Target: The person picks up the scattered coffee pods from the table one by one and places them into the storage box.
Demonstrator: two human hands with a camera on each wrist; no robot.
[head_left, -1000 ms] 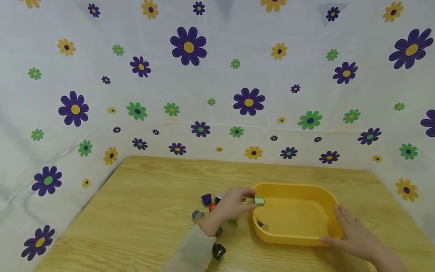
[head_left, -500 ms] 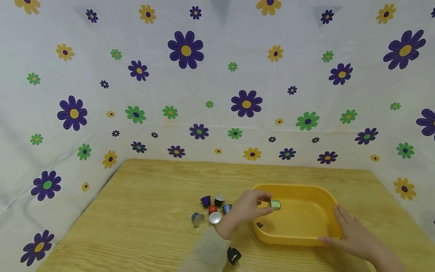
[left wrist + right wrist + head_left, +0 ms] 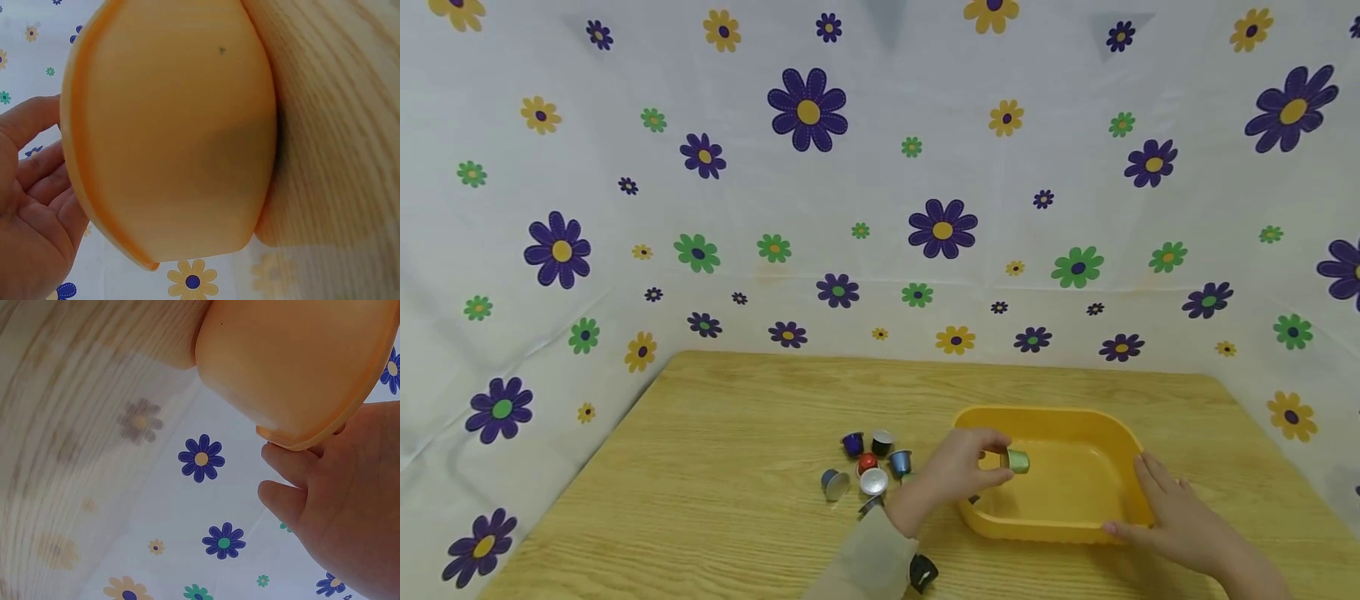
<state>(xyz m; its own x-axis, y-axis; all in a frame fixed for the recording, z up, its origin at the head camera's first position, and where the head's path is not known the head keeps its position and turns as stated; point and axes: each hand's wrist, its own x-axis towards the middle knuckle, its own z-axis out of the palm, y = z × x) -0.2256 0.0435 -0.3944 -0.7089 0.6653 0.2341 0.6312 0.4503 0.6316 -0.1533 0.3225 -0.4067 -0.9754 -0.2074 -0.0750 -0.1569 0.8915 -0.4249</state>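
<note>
My left hand [image 3: 957,467] pinches a green coffee capsule [image 3: 1018,461] between thumb and fingers, over the left part of a yellow plastic tub [image 3: 1060,532]. In the left wrist view the tub's wall [image 3: 169,125] hides the fingertips and the capsule. My right hand [image 3: 1183,518] holds the tub's right end, its fingers over the rim and the thumb at the near corner. The right wrist view shows that hand [image 3: 350,500] against the tub's rim. A dark capsule [image 3: 975,499] lies inside the tub's near left corner, mostly covered by my left hand.
Left of the tub several loose capsules lie on the wooden table [image 3: 715,475], among them a purple one [image 3: 853,444], a red one [image 3: 867,462] and a blue one [image 3: 900,462]. A black capsule [image 3: 922,572] lies by my left sleeve. Flowered cloth [image 3: 880,167] hangs behind.
My left hand has carried the green capsule rightward from the tub's left rim to over its inside, and slightly nearer to me. The right hand keeps its hold on the tub.
</note>
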